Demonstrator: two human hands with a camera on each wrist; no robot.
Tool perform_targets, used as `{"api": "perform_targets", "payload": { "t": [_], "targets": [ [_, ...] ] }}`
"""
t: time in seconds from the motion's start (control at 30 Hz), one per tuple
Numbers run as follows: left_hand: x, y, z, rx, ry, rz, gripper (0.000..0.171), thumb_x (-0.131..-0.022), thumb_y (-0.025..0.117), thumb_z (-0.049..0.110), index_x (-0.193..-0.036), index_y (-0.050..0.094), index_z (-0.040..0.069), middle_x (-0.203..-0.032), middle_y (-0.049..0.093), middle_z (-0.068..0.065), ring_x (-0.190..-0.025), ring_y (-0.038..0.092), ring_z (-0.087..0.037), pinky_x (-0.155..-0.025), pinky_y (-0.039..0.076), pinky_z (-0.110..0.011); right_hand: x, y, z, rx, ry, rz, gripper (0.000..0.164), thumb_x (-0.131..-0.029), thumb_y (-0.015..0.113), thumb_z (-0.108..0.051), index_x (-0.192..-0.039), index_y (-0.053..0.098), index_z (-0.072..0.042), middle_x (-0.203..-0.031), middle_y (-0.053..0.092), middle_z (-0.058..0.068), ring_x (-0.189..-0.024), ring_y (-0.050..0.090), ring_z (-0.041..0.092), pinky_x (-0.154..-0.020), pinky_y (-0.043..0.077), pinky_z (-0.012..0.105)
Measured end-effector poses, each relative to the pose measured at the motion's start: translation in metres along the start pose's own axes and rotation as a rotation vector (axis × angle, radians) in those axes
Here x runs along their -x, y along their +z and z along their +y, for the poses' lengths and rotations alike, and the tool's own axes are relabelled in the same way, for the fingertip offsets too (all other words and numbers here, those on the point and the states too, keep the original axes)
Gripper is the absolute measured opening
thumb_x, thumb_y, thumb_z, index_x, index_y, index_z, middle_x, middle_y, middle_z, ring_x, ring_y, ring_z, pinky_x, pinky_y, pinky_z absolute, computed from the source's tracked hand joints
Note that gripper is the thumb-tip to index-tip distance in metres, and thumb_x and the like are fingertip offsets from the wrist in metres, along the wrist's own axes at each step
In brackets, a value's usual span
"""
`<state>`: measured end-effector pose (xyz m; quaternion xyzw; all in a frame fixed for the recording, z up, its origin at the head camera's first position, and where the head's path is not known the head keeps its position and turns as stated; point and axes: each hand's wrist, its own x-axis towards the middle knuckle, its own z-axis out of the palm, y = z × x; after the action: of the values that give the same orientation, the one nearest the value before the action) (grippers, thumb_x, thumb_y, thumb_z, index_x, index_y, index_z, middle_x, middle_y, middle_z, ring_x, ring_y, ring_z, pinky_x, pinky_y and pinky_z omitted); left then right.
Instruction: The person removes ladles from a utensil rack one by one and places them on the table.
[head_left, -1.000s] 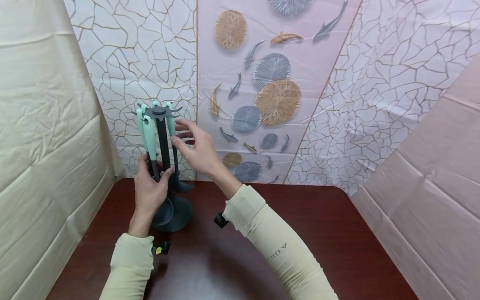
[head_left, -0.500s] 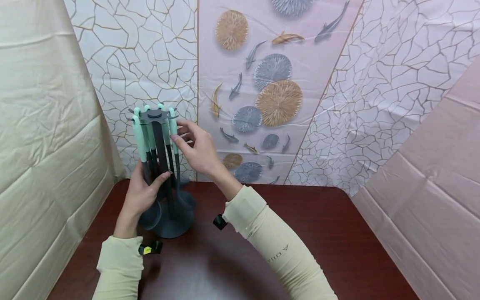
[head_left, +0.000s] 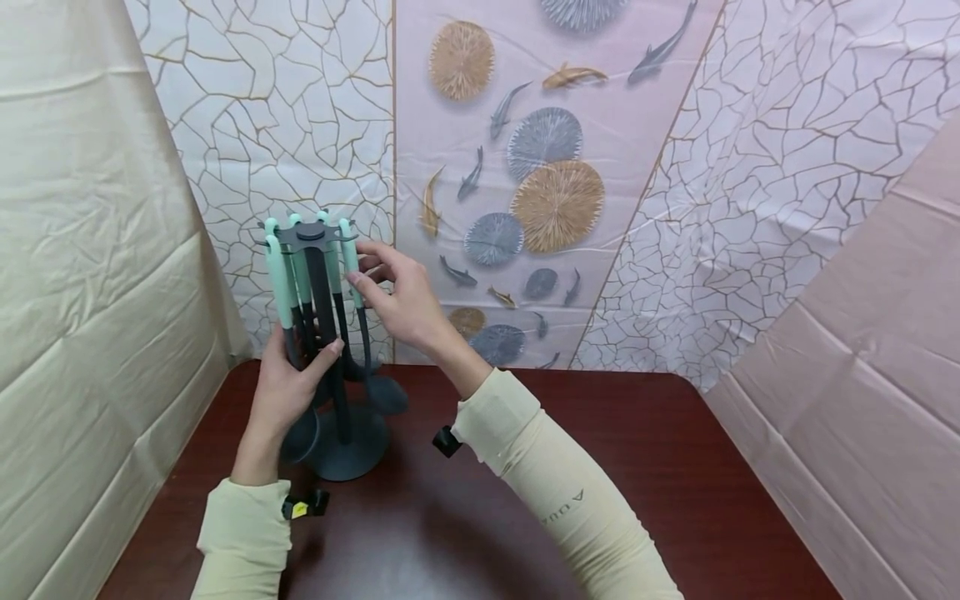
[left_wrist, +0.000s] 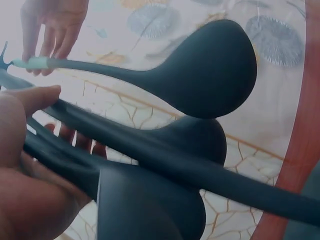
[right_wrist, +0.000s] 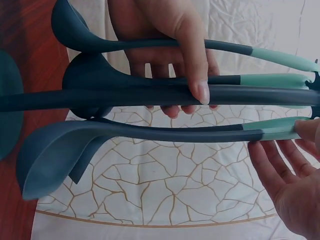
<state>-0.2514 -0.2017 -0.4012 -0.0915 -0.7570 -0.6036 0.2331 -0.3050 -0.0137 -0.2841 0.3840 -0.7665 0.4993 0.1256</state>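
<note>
The dark stand (head_left: 356, 454) is upright on the brown surface (head_left: 600, 467), with kitchen tools hanging around its post by their mint handles. On the stand's left side, the left hand (head_left: 287, 379) has its thumb across the post and its fingers bent round behind, enclosing the post and the tool shafts next to it; the gap between thumb and fingers is filled by these. On the stand's right side, the right hand (head_left: 401, 296) pinches the mint handle of a spoon (head_left: 387, 396) between thumb and fingers, just below the stand's top. The spoon's dark bowl points down, above the surface and right of the post. A ladle (head_left: 302, 437) hangs at the stand's left, its cup beside the base. Behind the stand is a patterned cloth (head_left: 555, 204) with fish and round shapes.
</note>
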Motion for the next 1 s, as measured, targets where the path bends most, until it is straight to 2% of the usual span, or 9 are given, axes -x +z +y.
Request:
{"api": "perform_targets", "payload": {
  "t": [0.13, 0.23, 0.37, 0.47, 0.7, 0.87, 1.0],
  "targets": [
    [0.003, 0.004, 0.003, 0.008, -0.044, 0.055, 0.068, -0.102, 0.073, 0.031, -0.159, 0.038, 0.018, -0.136, 0.059, -0.012, -0.119, 0.061, -0.023, -0.102, 0.054, -0.041, 0.0, -0.001, -0.001, -0.005, 0.007, -0.01, 0.041, -0.108, 0.064, -0.014, -0.147, 0.058, -0.003, -0.117, 0.069, 0.014, -0.093, 0.072, 0.025, -0.074, 0.059, 0.027],
    [0.005, 0.005, 0.004, 0.021, -0.048, 0.076, 0.072, -0.101, 0.074, 0.03, -0.161, 0.035, 0.024, -0.144, 0.056, -0.012, -0.125, 0.059, -0.027, -0.106, 0.052, -0.057, 0.0, 0.0, -0.001, -0.023, 0.012, -0.02, 0.04, -0.108, 0.064, -0.014, -0.146, 0.059, -0.005, -0.115, 0.069, 0.012, -0.09, 0.072, 0.026, -0.073, 0.06, 0.028],
    [0.005, 0.006, 0.004, 0.041, -0.037, 0.08, 0.075, -0.1, 0.076, 0.029, -0.163, 0.034, 0.028, -0.151, 0.054, -0.011, -0.131, 0.057, -0.03, -0.106, 0.049, -0.063, 0.001, -0.001, 0.0, -0.021, 0.02, -0.013, 0.04, -0.107, 0.065, -0.014, -0.146, 0.059, -0.005, -0.115, 0.069, 0.011, -0.091, 0.071, 0.02, -0.074, 0.06, 0.027],
    [0.004, 0.006, 0.004, 0.044, -0.036, 0.075, 0.075, -0.1, 0.076, 0.03, -0.163, 0.035, 0.03, -0.152, 0.054, -0.01, -0.133, 0.056, -0.03, -0.107, 0.049, -0.062, 0.001, -0.001, 0.0, -0.004, 0.012, 0.0, 0.041, -0.107, 0.065, -0.014, -0.147, 0.059, -0.005, -0.117, 0.069, 0.012, -0.095, 0.071, 0.018, -0.074, 0.059, 0.027],
    [0.001, 0.009, 0.006, 0.048, -0.057, 0.052, 0.074, -0.101, 0.074, 0.03, -0.163, 0.034, 0.033, -0.146, 0.058, -0.009, -0.127, 0.06, -0.027, -0.105, 0.052, -0.055, 0.002, -0.005, 0.002, 0.027, -0.005, 0.023, 0.042, -0.107, 0.065, -0.014, -0.147, 0.059, -0.004, -0.119, 0.069, 0.014, -0.098, 0.071, 0.02, -0.073, 0.058, 0.026],
    [0.002, 0.011, 0.008, 0.052, -0.08, 0.059, 0.069, -0.101, 0.074, 0.036, -0.16, 0.038, 0.028, -0.141, 0.059, -0.009, -0.124, 0.062, -0.024, -0.101, 0.055, -0.04, 0.002, -0.004, 0.001, 0.021, 0.01, 0.03, 0.041, -0.107, 0.066, -0.014, -0.147, 0.06, -0.005, -0.118, 0.07, 0.012, -0.097, 0.071, 0.017, -0.073, 0.059, 0.026],
    [0.001, 0.012, 0.007, 0.075, -0.065, 0.073, 0.066, -0.101, 0.074, 0.035, -0.158, 0.041, 0.025, -0.141, 0.06, -0.007, -0.125, 0.062, -0.023, -0.098, 0.054, -0.03, 0.001, -0.002, 0.0, 0.001, 0.023, 0.035, 0.041, -0.107, 0.066, -0.015, -0.147, 0.06, -0.006, -0.118, 0.069, 0.012, -0.094, 0.072, 0.018, -0.073, 0.06, 0.027]
  ]
}}
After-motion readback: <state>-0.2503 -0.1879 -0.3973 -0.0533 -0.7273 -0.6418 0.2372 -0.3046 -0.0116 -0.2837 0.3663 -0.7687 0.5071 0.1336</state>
